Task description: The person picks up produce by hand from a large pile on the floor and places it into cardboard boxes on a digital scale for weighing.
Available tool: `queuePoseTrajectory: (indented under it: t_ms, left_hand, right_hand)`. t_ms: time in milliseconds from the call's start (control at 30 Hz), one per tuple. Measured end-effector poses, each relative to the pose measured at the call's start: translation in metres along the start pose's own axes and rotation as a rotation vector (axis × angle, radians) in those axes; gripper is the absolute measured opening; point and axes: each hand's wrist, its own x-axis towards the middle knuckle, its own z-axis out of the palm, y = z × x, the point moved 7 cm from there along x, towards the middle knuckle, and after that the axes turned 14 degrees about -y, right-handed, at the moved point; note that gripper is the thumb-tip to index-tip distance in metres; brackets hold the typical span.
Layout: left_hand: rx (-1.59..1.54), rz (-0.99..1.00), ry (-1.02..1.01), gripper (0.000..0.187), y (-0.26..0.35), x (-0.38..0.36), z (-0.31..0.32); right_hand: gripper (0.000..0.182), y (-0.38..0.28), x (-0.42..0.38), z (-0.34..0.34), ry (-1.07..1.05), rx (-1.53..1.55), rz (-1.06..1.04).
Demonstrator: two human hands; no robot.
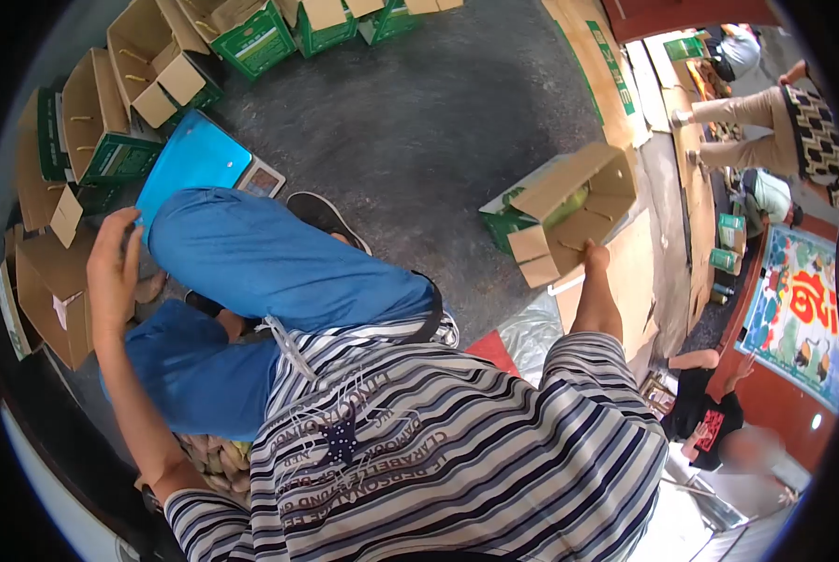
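Observation:
My right hand (595, 257) is closed at the edge of an open green and brown carton (555, 201), gripping it by its rope handle or rim; which one is too small to tell. Something pale green shows inside that carton. On the other side, my left hand (115, 258) is raised with its fingers apart and nothing in them, beside my knee. Close to it lies a blue scale (194, 159) with a small display panel (262, 178). An open brown carton (54, 286) stands just past my left hand.
Open green cartons (251, 42) line the upper left. Roundish produce (218, 459) lies under my legs. Flattened cardboard (616, 281) and a plastic sheet (532, 337) lie at the right. Several people (766, 122) are farther off, beyond a red-framed picture panel (799, 314).

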Motion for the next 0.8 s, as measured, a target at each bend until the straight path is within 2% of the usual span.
queuePoseTrajectory:
  t_ms: [133,233,333,400,500,600,667,733,800]
  left_hand:
    - [-0.006,-0.113,0.087,0.020,-0.065,-0.025,-0.012]
    - [0.009,-0.205,0.113,0.022,-0.105,-0.043,-0.005]
    - [0.078,-0.339,-0.042,0.023,-0.124,-0.055,0.014]
    - [0.099,-0.361,-0.102,0.022,-0.115,-0.052,0.021]
    - [0.065,-0.350,-0.135,0.018,-0.097,-0.040,0.024]
    - [0.095,-0.363,-0.165,0.019,-0.103,-0.042,0.030]
    - [0.108,-0.390,-0.179,0.018,-0.110,-0.051,0.033]
    - [0.150,-0.443,-0.255,0.018,-0.123,-0.058,0.039]
    - [0.144,-0.444,-0.243,0.020,-0.120,-0.066,0.039]
  right_hand:
    - [0.048,0.011,0.007,0.007,-0.016,0.062,0.070]
    - [0.043,-0.013,0.002,-0.011,0.002,-0.072,0.054]
    - [0.037,-0.059,-0.035,-0.059,0.499,0.240,-0.047]
    - [0.034,-0.125,-0.044,-0.078,0.714,0.110,-0.422]
    - [0.030,-0.245,-0.070,-0.067,0.615,0.110,-0.781]
    - [0.027,-0.379,-0.136,-0.045,0.480,-0.018,-1.173]
    - [0.027,-0.453,-0.171,-0.033,0.430,-0.046,-1.340]
    - [0.026,-0.517,-0.183,-0.023,0.394,-0.097,-1.389]
    - [0.028,-0.570,-0.193,-0.025,0.409,-0.225,-1.380]
